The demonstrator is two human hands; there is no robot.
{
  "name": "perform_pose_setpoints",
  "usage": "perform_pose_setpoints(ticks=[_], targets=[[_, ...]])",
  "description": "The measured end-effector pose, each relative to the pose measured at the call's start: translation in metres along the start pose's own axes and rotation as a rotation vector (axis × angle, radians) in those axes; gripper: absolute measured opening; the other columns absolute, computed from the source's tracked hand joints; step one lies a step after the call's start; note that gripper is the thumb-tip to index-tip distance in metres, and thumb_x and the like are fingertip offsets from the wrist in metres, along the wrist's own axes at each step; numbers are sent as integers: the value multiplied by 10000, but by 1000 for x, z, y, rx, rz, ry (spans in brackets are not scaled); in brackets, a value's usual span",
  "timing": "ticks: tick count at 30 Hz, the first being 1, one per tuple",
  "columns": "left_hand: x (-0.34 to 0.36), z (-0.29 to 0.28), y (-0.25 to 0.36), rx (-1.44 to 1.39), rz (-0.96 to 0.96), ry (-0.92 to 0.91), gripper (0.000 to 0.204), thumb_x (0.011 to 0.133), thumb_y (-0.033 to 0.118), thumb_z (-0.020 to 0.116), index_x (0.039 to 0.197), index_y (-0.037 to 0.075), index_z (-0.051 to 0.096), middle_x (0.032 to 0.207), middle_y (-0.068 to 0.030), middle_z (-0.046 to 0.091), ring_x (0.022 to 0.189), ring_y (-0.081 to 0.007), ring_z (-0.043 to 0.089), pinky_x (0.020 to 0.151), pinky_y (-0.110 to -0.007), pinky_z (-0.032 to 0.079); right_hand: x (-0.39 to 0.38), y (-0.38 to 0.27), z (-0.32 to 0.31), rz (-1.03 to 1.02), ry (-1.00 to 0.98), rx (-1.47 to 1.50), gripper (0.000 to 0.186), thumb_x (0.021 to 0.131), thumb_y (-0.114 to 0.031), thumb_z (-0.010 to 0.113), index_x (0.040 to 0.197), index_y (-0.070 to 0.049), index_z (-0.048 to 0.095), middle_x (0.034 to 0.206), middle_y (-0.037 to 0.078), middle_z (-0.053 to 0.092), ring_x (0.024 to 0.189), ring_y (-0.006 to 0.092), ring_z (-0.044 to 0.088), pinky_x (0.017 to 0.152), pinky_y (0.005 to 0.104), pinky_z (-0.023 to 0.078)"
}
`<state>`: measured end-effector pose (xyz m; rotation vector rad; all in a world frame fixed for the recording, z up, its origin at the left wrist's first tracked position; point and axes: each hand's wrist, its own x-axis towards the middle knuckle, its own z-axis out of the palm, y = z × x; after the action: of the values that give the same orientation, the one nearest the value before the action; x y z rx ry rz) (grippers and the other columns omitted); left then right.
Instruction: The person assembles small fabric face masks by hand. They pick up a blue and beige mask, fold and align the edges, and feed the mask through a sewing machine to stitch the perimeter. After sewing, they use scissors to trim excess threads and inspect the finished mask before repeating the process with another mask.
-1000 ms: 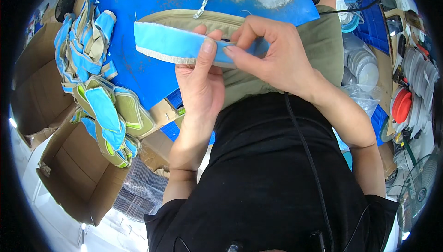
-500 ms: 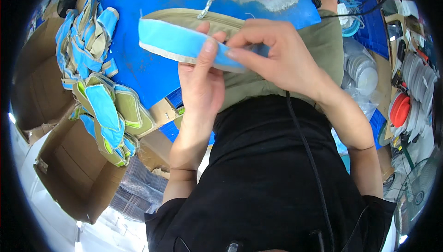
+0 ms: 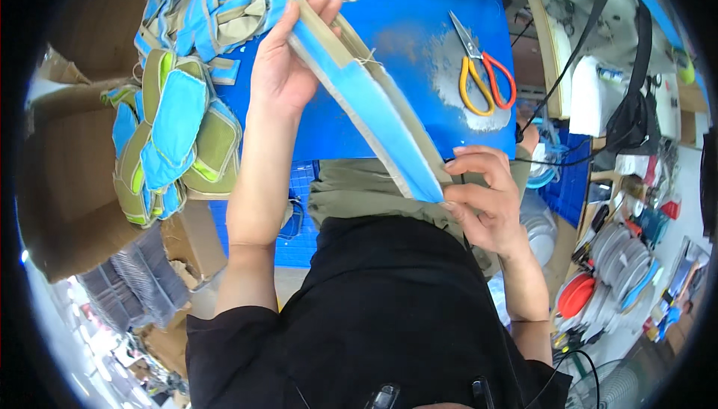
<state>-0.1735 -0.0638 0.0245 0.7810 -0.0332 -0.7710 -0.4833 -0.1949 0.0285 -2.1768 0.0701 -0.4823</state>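
Closed in a pinch, the right hand (image 3: 488, 196) holds the near end of a long blue-and-khaki fabric band (image 3: 372, 115), its far end gripped in the curled left hand (image 3: 287, 68), above a blue tabletop (image 3: 396, 1) bearing metal scissors with red-and-yellow handles (image 3: 473, 53)

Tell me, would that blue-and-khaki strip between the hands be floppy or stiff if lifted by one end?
The strip would probably droop, since it looks like cloth with fuzzy edges. It is likely light, being thin and narrow. Its fairly straight run between the left hand and right hand may come from being held at both ends.
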Motion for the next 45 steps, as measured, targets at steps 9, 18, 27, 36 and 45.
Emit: perform_pose_setpoints(ticks=[9,18,27,36,45], targets=[[-32,-18,-36,-208,-108,-147,675,1061,546,391,1455,5,479,1481,-167,528,1408,-325,461,1162,-483,365,26,7,18,104,76,128,105,740,-55,774,822,-45,710,1167,126,648,1213,330,571,1039,455,411],[-116,-5,-85,238,-23,-101,285,965,127,700,1218,-1,676,1334,-145,633,1186,-217,616,1036,-380,465,63,1,52,219,139,313,117,835,-72,745,935,-16,721,863,100,693,820,260,673,724,327,512],[-108,2,-78,265,-17,-39,223,980,166,689,1148,22,716,1221,-98,692,1068,-181,650,945,-351,500,61,8,60,397,114,498,206,875,-151,763,978,22,721,872,127,711,794,190,723,737,305,565],[-106,13,-82,243,-39,71,243,967,184,718,1139,12,704,1039,-52,717,953,-117,648,873,-294,496,62,8,49,492,73,517,206,888,-167,755,962,22,724,808,96,695,694,141,631,633,293,492],[-99,23,-70,347,83,33,179,909,82,760,1060,-14,761,1001,-56,757,888,-106,685,794,-284,544,76,-4,48,374,164,333,77,880,-58,732,878,-2,679,742,8,540,642,78,470,564,247,348]])
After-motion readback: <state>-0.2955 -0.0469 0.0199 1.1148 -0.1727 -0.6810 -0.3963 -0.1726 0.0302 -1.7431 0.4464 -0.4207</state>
